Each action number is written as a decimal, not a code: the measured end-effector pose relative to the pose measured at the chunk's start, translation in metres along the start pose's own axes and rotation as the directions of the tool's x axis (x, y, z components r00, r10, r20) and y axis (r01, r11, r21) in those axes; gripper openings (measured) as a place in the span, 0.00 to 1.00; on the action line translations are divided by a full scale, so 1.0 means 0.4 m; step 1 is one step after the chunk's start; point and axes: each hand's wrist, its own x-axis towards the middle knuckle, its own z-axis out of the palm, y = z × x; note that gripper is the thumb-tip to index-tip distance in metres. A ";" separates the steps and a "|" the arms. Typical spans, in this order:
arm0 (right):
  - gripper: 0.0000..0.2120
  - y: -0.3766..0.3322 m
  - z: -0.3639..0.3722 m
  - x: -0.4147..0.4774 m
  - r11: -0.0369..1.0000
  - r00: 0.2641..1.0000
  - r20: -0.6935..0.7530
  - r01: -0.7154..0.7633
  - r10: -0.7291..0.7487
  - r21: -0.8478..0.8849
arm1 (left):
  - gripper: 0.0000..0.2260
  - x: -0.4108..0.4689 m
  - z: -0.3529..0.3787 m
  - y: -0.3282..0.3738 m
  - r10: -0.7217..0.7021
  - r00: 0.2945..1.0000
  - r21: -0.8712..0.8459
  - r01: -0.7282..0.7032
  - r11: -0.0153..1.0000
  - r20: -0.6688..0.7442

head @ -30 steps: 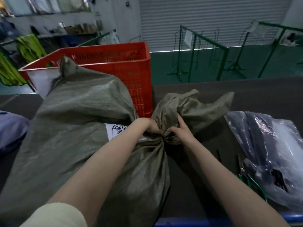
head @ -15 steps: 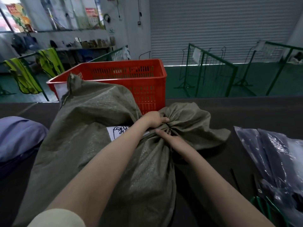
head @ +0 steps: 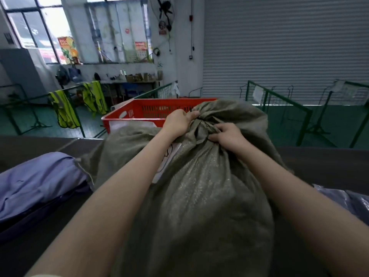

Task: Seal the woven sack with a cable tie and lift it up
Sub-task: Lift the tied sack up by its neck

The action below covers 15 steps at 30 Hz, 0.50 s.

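Observation:
The grey-green woven sack (head: pixel 199 206) fills the middle of the view, full and standing with its gathered neck at the top. My left hand (head: pixel 178 122) is clenched on the bunched neck from the left. My right hand (head: pixel 227 134) grips the same bunch from the right, fingers dug into the folds. A small dark bit by my left thumb may be the cable tie; it is too small to tell. A white label (head: pixel 169 158) on the sack shows between my forearms.
A red plastic crate (head: pixel 139 112) stands right behind the sack. A folded purple bundle (head: pixel 34 184) lies on the dark table (head: pixel 323 166) at the left, a plastic-wrapped package (head: pixel 347 202) at the right. Green metal railings (head: pixel 279 104) lie beyond.
The sack has come up from lying on the table to standing high, its neck now level with the crate's rim. Both hands stayed on the neck and rose with it.

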 end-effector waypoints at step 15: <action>0.39 -0.070 0.025 0.005 0.887 0.985 0.114 0.165 -0.128 -0.431 | 0.17 -0.008 -0.078 -0.073 -0.117 0.979 -0.149 0.092 0.985 -0.168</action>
